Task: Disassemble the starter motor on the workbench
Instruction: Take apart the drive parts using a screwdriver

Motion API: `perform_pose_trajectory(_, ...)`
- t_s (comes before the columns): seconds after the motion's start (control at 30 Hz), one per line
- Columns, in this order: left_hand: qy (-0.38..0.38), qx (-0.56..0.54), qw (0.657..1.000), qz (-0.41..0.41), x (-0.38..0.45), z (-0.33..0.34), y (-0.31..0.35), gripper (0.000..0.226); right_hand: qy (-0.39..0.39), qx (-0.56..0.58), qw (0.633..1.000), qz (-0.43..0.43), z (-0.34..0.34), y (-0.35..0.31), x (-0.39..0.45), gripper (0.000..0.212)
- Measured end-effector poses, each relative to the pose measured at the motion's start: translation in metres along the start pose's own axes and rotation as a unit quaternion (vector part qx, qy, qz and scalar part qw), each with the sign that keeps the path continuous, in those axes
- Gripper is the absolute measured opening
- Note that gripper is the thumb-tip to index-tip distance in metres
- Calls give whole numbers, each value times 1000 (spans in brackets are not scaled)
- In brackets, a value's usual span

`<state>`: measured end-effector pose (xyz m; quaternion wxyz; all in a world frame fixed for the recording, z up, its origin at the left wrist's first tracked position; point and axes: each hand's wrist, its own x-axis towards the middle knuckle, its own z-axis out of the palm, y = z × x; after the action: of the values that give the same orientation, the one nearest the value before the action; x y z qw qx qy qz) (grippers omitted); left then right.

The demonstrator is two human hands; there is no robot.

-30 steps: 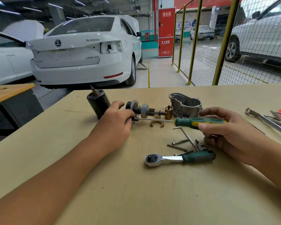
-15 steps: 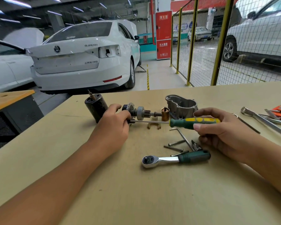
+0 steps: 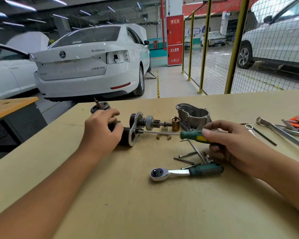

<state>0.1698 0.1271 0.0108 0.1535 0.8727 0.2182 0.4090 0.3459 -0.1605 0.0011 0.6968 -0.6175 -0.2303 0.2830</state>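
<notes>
Beige wood makes the table, which carries every part and tool. At its 12 o'clock edge stands the grey aluminium end housing, already taken off and open upward; I cannot see anything inside it. Left of it, near the middle, the starter motor lies on its side with the pinion shaft pointing to 3 o'clock, probably so that the screws in its flange face the tool. The left hand grasps its dark body, I think to stop it from rolling. The right hand pinches the green and yellow screwdriver, whose blade reaches the flange at 9 o'clock, so a screw there seems to be the step in hand. At 6 o'clock of the screwdriver rests a ratchet wrench, untouched. A brass bushing stands between shaft and housing. Smallest are the loose bolts just above the ratchet, laid aside together.
</notes>
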Motion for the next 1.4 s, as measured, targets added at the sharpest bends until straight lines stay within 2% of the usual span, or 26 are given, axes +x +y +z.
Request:
perform_pose_trajectory(0.07,-11,7,999,-29,3,0,-6,22,5,-26,1000,14,2,-1,0,28)
perform_pose_trajectory(0.17,-37,3,996,-77,5,3,-11,5,0,-32,999,2,1,-1,1,31)
perform_pose_trajectory(0.37,-71,-18,992,-104,8,2,-17,26,2,35,999,-20,-1,2,2,35)
perform_pose_trajectory(0.43,-71,-11,993,-95,10,1,-18,31,-18,31,999,-2,1,-1,1,28)
perform_pose_trajectory(0.53,-79,-4,993,-83,9,1,-19,29,-15,-9,1000,22,0,-4,1,30)
perform_pose_trajectory(0.6,-82,-15,993,-87,8,1,-20,29,-19,-10,1000,7,-3,-3,1,29)
perform_pose_trajectory(0.73,-78,-36,992,-91,6,4,-20,26,-7,19,1000,-12,-7,1,2,45)
perform_pose_trajectory(0.83,-75,-51,991,-98,7,5,-24,24,-10,36,999,-1,-1,-2,1,33)
perform_pose_trajectory(0.97,-87,-78,986,-116,7,4,-28,20,-6,-25,999,20,2,-5,-1,26)
perform_pose_trajectory(1.07,-85,-70,986,-122,6,2,-21,21,-6,-11,1000,-6,-3,-3,0,34)
perform_pose_trajectory(1.13,-87,-32,990,-109,2,3,-13,15,5,16,1000,-16,-6,1,2,43)
perform_pose_trajectory(1.23,-99,19,994,-39,-5,3,4,39,-1,25,1000,-19,-3,3,4,43)
perform_pose_trajectory(1.4,-141,18,986,84,-10,11,13,21,-3,-22,1000,9,2,0,3,26)
